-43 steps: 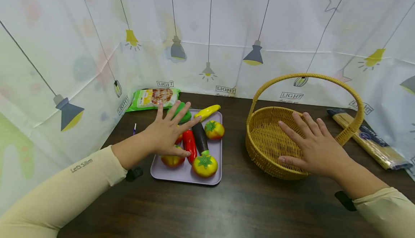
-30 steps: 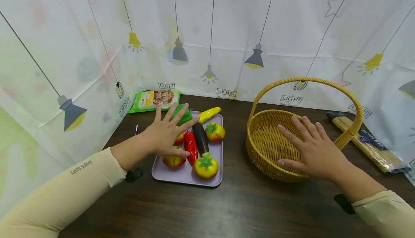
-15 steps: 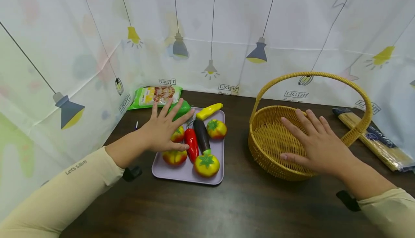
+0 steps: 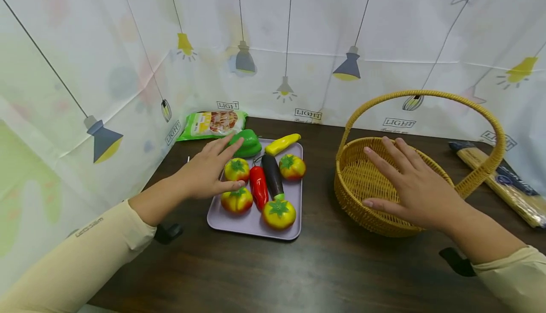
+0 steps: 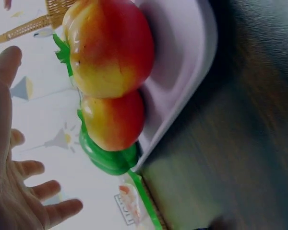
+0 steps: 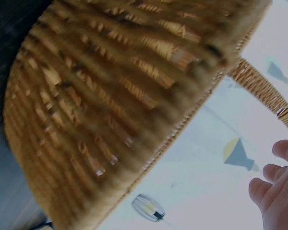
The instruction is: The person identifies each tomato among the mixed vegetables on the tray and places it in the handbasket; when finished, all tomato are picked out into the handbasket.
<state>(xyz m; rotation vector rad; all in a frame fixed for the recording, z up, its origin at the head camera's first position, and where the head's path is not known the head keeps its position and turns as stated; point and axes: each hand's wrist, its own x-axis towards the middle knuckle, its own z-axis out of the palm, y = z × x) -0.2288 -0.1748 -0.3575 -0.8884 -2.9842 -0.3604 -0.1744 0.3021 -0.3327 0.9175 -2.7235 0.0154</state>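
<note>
**Hands spread over tray and basket**

Hands flat, fingers straight and apart, gripping nothing. Left hand (image 4: 204, 173) over the left edge of the lilac tray (image 4: 294, 194), thumb tip at the near-left tomato (image 4: 236, 200), fingertips reaching toward the green pepper (image 4: 245, 145) at the tray's far-left corner; contact with either not clear from the head view. In the left wrist view, palm and spread fingers (image 5: 62, 211) apart from the two tomatoes stacked along the tray edge, with open space between skin and fruit.

Right hand (image 4: 415, 187) above the near rim of the wicker basket (image 4: 354, 194), fingers splayed over the hollow, thumb out toward the near-left wall. Touching or hovering: cannot tell. Basket handle (image 4: 426, 94) arched upright over the hand.

On the tray: second tomato (image 4: 237, 169) just behind the first, red pepper (image 4: 258, 187) and dark eggplant (image 4: 273, 175) lying side by side in the middle, third tomato (image 4: 292, 166) to the right, fourth tomato (image 4: 279, 213) at the near edge, yellow piece (image 4: 282, 144) at the far edge.

Elsewhere on the dark wooden table (image 4: 298, 275): green snack packet (image 4: 212, 123) behind the tray by the curtain, spaghetti pack (image 4: 503, 183) to the right of the basket. Cream sleeves on both forearms.
</note>
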